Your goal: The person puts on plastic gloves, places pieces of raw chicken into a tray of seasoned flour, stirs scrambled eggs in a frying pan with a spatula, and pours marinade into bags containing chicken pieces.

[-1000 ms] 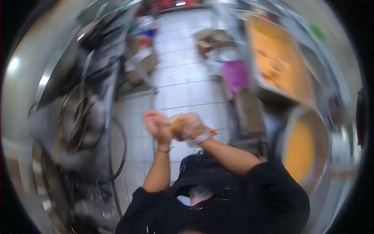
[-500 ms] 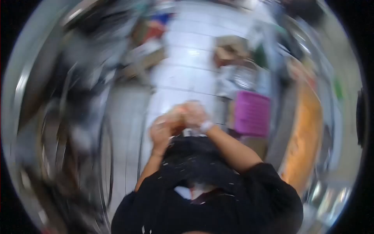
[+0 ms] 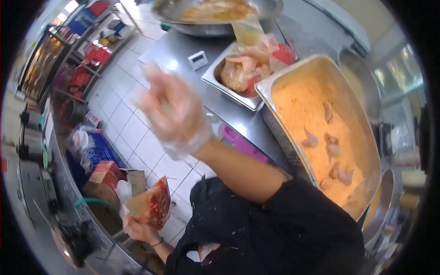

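My left hand grips the top of a clear plastic bag with red and orange contents, held low over the floor at the lower left. My right hand, in a clear plastic glove, is raised at centre left with its fingers apart and blurred, holding nothing. Right of it a steel container holds pale raw meat in plastic. Beyond that, a large steel tray contains orange powder with several small pieces of meat on it.
A wide metal pan with orange residue stands at the top, near a small white device. A purple basket is below the steel table's edge. Boxes and a blue crate are at left, beside a metal counter.
The view has turned toward the steel table. My hands have separated: the right has risen, open, while the left has moved down and left with the bag.
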### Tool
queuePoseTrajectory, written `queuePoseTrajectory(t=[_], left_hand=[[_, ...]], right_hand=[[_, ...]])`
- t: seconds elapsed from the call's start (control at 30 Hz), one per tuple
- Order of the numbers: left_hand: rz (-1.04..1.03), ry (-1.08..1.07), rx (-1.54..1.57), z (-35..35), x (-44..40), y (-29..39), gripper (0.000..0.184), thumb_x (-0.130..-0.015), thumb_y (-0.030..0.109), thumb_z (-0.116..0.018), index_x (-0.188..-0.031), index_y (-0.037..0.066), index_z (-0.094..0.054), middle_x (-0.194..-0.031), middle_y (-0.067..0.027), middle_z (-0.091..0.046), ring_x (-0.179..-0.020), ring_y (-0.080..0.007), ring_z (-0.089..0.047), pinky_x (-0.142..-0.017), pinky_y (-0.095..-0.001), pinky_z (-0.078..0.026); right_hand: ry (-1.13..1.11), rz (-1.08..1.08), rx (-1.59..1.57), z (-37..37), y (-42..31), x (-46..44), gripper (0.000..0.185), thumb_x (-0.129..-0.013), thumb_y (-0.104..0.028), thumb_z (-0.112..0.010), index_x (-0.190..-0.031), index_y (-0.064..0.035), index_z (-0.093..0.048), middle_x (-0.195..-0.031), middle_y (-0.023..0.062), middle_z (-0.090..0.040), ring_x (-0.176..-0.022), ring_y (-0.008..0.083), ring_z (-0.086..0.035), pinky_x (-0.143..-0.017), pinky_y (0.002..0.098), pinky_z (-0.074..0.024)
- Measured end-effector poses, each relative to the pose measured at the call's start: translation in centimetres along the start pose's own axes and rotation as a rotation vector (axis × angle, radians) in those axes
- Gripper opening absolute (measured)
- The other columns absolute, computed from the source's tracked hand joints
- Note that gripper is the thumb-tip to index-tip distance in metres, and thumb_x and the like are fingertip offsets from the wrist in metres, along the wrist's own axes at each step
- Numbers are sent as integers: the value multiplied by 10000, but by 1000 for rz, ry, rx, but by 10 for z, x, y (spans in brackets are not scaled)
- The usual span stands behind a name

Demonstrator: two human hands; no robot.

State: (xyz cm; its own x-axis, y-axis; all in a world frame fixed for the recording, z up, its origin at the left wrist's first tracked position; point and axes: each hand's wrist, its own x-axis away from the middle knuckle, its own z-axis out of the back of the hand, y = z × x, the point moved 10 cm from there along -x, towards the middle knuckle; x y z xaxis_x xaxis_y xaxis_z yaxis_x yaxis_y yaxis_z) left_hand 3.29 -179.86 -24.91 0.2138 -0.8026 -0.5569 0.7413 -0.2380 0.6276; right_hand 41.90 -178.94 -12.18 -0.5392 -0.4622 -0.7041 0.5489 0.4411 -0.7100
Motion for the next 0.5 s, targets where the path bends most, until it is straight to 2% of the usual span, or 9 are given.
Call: queuePoseTrajectory(t=[0.07,0.13,0.2,0.3,0.33,0.4,0.47,0.5], left_hand=[[52,-33,37,-15,-36,8,297,-853,210,-481,-846,-75,-565,-804,-164,-571,-697,-256,-529,-617,-343,-429],[149,-28,79,-44,-73,6,287,-851,211,-486,-832,-66,-561,-779,-161,-563,-683,-253,-526,-608,-343,-432],[-309,-2,138,-71,-116,67,269,-842,200,-500,-832,-64,-548,-779,-164,-553,-680,-260,-526,-608,-355,-434],[-829,-8,7,-118,-153,116,190,-806,142,-536,-877,-33,-525,-823,-168,-536,-685,-262,-528,-612,-365,-441],[-941,-38,182,-132,-167,159,157,-799,123,-540,-854,-22,-518,-826,-166,-531,-654,-256,-518,-596,-362,-438],[-573,-373,695,-184,-213,117,137,-796,118,-535,-766,-2,-474,-800,-168,-520,-593,-235,-487,-541,-346,-422],[-621,-480,691,-221,-239,154,210,-792,181,-549,-716,9,-454,-724,-136,-502,-546,-212,-462,-495,-332,-391],[-847,-411,433,-217,-244,225,273,-790,246,-566,-709,10,-456,-662,-103,-491,-530,-199,-452,-475,-325,-369]], right_hand=[[137,208,237,45,3,-62,324,-773,-140,-515,-1074,-21,-499,-785,76,-567,-683,191,-547,-681,312,-454],[125,114,551,107,59,-126,310,-761,-137,-526,-1054,-37,-523,-840,81,-564,-740,203,-544,-704,318,-453],[-3,-192,955,181,148,-173,297,-748,-134,-537,-1034,-52,-547,-896,87,-561,-798,215,-542,-728,325,-451],[-439,-710,1527,253,259,-184,282,-729,-129,-553,-1005,-76,-582,-979,96,-557,-884,233,-538,-763,335,-449],[-599,-851,1627,266,284,-175,277,-723,-127,-559,-995,-84,-594,-1007,99,-555,-912,239,-537,-774,338,-448],[-820,-1041,1708,276,320,-152,270,-711,-124,-570,-975,-100,-618,-1063,105,-552,-970,251,-534,-798,344,-446],[-814,-1165,1694,278,342,-127,264,-698,-120,-581,-955,-116,-642,-1118,111,-549,-1027,264,-532,-821,351,-444],[-533,-1230,1695,300,355,-117,331,-701,-177,-591,-1024,-109,-609,-1186,93,-506,-1121,250,-464,-915,409,-375]])
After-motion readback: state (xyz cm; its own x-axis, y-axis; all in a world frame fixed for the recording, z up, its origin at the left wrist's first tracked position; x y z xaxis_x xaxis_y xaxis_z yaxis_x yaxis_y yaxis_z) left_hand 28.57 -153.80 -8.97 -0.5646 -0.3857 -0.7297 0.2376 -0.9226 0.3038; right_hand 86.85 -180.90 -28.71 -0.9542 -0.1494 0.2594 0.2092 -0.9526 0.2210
